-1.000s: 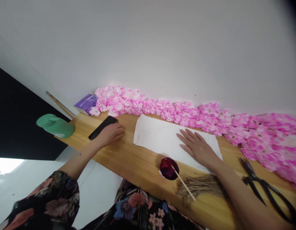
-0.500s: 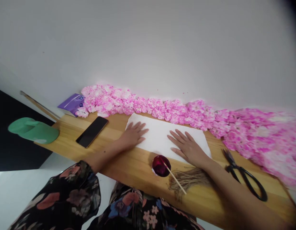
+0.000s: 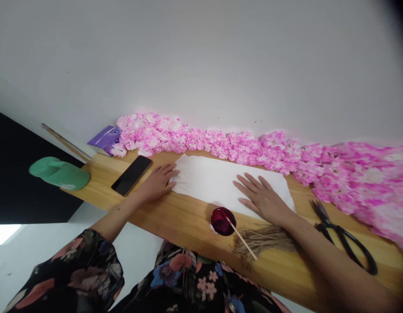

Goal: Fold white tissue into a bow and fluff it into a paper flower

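Observation:
A white sheet (image 3: 208, 178), cloth or paper, lies spread on the wooden table (image 3: 185, 226). My left hand (image 3: 160, 181) rests palm down at the sheet's left edge, fingers stretched over its border. Flat on the right part of the sheet is my right hand (image 3: 262, 198), its fingers spread. Neither hand grips anything. Between me and the sheet stands a small bowl of dark red liquid (image 3: 222, 221) with a thin wooden stick (image 3: 243, 241) leaning out of it. A bundle of brown twine (image 3: 266, 241) lies beside the bowl, partly under my right forearm.
Pink-and-white flowers (image 3: 234, 145) line the wall side of the table. Black-handled scissors (image 3: 338, 232) lie at the right. A dark phone (image 3: 132, 175), a purple packet (image 3: 107, 138) and a green jug-like container (image 3: 63, 174) are at the left, the container by the table's edge.
My left hand has slid left from on top of the sheet to its left edge. My right hand stays flat on the right part. The view has shifted slightly.

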{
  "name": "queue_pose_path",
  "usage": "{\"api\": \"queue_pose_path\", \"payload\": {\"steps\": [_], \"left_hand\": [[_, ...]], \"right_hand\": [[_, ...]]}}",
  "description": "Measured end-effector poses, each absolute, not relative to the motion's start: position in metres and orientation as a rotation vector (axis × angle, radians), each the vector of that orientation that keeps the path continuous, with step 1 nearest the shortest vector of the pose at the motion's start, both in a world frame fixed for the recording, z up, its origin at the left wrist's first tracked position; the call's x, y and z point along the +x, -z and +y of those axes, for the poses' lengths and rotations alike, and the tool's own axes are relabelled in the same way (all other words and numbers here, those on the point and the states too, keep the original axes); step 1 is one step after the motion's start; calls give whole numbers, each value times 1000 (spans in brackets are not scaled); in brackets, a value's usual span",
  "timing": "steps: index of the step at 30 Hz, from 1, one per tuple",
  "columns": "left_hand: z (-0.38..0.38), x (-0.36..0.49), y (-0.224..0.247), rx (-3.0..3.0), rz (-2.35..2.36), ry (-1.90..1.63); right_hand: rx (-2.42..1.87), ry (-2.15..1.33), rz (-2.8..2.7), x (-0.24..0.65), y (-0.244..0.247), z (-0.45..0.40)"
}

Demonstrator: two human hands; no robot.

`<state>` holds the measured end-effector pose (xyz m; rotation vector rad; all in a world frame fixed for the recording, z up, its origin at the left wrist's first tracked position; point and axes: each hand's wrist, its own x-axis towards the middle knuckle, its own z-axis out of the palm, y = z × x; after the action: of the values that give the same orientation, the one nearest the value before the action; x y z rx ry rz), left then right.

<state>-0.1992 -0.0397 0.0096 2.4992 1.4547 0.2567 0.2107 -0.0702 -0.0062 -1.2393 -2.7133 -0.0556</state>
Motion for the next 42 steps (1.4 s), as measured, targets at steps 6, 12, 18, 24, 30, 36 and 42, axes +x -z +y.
{"api": "queue_pose_path", "payload": {"steps": [6,12,18,24,30,36,42], "left_hand": [[-37,-233,-18,2470,1528,-214],[-34,-181,-40,2459,1468,-514],[-1,-100,-11,2470,1114,-483],[11,-130,12,2527,1342,-425],[10,-134,7,2473,1371,-379],[8,-116,-11,2521,1318,-416],[33,-88,-24,2601,1388,-390]], "right_hand": [[-1235,81,-2711,213,9,-70],[-1225,91,-2727,213,9,-69],[-1234,75,-2732,214,6,-70],[-1309,49,-2723,231,3,-75],[-1442,-78,-2691,251,-5,-71],[-1443,-150,-2495,232,-41,-62],[-1354,-123,-2469,177,-45,-30]]}}
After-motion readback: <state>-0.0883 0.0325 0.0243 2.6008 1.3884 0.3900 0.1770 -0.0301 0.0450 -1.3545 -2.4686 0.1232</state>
